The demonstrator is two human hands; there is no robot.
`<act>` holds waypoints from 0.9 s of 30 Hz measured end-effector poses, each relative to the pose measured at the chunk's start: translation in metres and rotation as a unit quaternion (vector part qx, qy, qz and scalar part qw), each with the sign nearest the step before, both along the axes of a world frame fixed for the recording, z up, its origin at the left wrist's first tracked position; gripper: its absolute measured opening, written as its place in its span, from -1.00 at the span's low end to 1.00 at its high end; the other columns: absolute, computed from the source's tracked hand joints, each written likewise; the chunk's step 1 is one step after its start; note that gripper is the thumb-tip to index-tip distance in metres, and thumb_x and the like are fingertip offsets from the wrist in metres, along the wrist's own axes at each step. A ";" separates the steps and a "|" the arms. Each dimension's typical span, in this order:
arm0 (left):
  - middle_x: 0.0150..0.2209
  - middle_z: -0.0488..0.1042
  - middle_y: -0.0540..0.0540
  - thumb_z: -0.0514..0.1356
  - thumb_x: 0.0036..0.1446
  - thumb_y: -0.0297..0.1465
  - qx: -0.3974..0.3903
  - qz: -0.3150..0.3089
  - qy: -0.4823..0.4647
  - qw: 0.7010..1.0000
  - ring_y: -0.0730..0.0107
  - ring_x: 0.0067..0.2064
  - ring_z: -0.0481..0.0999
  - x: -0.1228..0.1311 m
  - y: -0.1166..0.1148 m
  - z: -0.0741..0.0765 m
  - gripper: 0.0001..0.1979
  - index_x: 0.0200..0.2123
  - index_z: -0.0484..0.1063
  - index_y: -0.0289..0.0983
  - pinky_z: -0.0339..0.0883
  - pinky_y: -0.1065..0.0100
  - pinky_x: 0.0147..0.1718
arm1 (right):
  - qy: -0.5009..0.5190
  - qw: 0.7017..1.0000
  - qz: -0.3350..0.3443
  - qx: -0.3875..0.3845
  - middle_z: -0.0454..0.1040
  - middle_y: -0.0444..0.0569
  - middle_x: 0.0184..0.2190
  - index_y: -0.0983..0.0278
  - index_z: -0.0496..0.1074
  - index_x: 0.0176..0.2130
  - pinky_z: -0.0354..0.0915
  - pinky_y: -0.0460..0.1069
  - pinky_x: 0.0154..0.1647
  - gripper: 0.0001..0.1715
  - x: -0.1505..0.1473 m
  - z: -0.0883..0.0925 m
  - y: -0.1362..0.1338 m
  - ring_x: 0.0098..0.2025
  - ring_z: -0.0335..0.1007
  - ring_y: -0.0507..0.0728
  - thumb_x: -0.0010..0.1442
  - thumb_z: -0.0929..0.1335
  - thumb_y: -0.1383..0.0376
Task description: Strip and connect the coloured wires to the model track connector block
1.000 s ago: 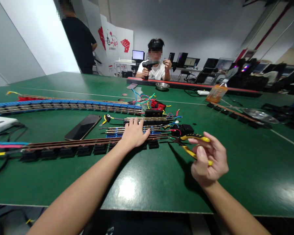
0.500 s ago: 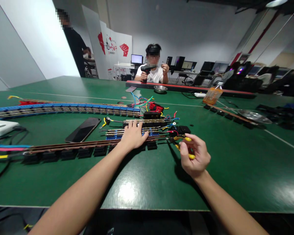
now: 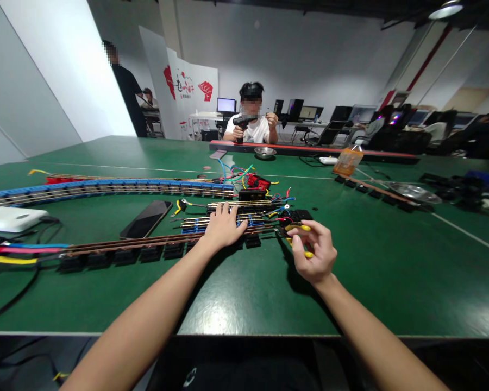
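Observation:
My left hand lies flat with spread fingers across a group of strip assemblies. Under it run a long copper-coloured rail strip on black blocks and shorter metal rods on blue holders. My right hand is closed around pliers with yellow handles. The pliers' dark jaws are at the right end of the copper-coloured strip; whether they grip it I cannot tell. Beyond the jaws lies a black block with red and blue wires near it.
A phone and a white box lie to the left. Behind are a curved blue strip, a metal bowl and a bottle. Across the table a person holds a power drill.
The view has tilted up slightly. My right hand and the pliers have shifted a little left toward the strip's end. My left hand stays on the strips.

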State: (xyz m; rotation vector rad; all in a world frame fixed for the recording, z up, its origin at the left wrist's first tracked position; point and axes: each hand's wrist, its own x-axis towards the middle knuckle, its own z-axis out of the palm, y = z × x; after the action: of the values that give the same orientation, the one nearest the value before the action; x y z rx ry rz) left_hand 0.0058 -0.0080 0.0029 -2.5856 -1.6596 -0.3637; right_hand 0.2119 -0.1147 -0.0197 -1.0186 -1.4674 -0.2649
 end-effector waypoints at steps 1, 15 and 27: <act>0.30 0.22 -0.38 -0.06 0.33 -0.03 -0.001 -0.002 0.000 1.000 -0.14 0.31 0.18 0.000 0.000 0.000 -0.34 0.31 0.20 -0.35 0.25 -0.04 0.14 | 0.018 1.000 -0.002 -0.005 0.61 -0.05 -0.37 0.28 0.27 0.07 0.41 -0.12 -0.56 -0.54 0.000 0.000 0.000 -0.50 0.56 0.05 0.18 0.36 0.39; 0.36 0.19 -0.28 -0.05 0.33 -0.03 -0.010 -0.008 -0.012 1.000 -0.06 0.37 0.13 -0.003 0.001 -0.001 -0.35 0.31 0.20 -0.31 0.15 0.01 0.23 | -0.031 0.998 -0.059 0.009 0.55 -0.17 -0.49 0.26 0.34 -0.04 0.33 -0.14 -0.62 -0.68 0.000 0.003 0.000 -0.65 0.40 -0.03 0.17 0.36 0.36; 0.36 0.18 -0.30 -0.04 0.33 -0.06 -0.012 -0.018 -0.021 1.000 -0.01 0.38 0.13 -0.003 0.002 -0.002 -0.36 0.32 0.18 -0.33 0.15 0.03 0.24 | -0.229 0.967 -0.005 0.114 0.53 -0.18 -0.52 0.27 0.39 -0.07 0.35 -0.13 -0.56 -0.68 0.002 0.011 0.003 -0.65 0.37 -0.04 0.15 0.32 0.47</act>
State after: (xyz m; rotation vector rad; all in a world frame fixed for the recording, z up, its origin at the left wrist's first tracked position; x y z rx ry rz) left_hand 0.0025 -0.0059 0.0013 -2.6471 -1.6416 -0.4035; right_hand 0.2137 -0.1119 -0.0085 -0.8084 -1.7957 -0.6978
